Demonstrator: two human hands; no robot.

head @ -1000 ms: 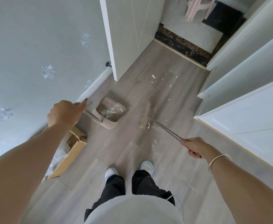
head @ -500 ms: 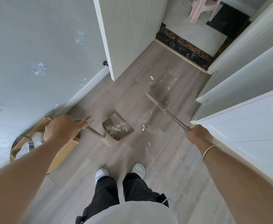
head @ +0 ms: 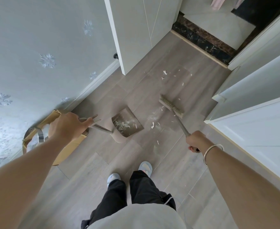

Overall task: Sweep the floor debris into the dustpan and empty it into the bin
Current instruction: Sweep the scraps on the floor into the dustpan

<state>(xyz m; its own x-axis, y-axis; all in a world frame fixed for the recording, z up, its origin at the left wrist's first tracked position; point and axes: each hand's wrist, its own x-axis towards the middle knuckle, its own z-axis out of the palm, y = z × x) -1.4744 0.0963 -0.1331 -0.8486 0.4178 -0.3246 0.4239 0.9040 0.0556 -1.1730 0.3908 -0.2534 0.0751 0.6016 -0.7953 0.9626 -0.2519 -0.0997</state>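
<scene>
dustpan down on the floor, broom set just to its right

far left of the dustpan (head: 127, 124), against the patterned wall (head: 28, 38), sits a cardboard box (head: 69, 149) with something white and a curved metal piece showing inside. the left hand (head: 66, 125) is above that box, fingers wrapped round the top of the dustpan's long handle (head: 101, 128), forefinger stretched along it. the handle slants down to the pan, which rests on the grey wood-look floor (head: 103, 162) with its open mouth facing up and to the right. a heap of pale scraps (head: 122, 125) lies inside the pan.

just right of the dustpan's mouth a few more scraps (head: 152, 125) lie loose on the boards, and further beyond it, toward the open white door (head: 136, 30), there's a scatter of smaller bits (head: 165, 72). the broom (head: 170, 106) has its bristle head on the floor to the right of the dustpan, near but apart from it, the stick running back to the right hand (head: 196, 140), which is closed tight round the stick. a silver bangle (head: 213, 152) sits on that wrist. right of all this runs a white cabinet (head: 260, 121). below the dustpan, two pale slippers (head: 145, 167) and dark trouser legs.
</scene>
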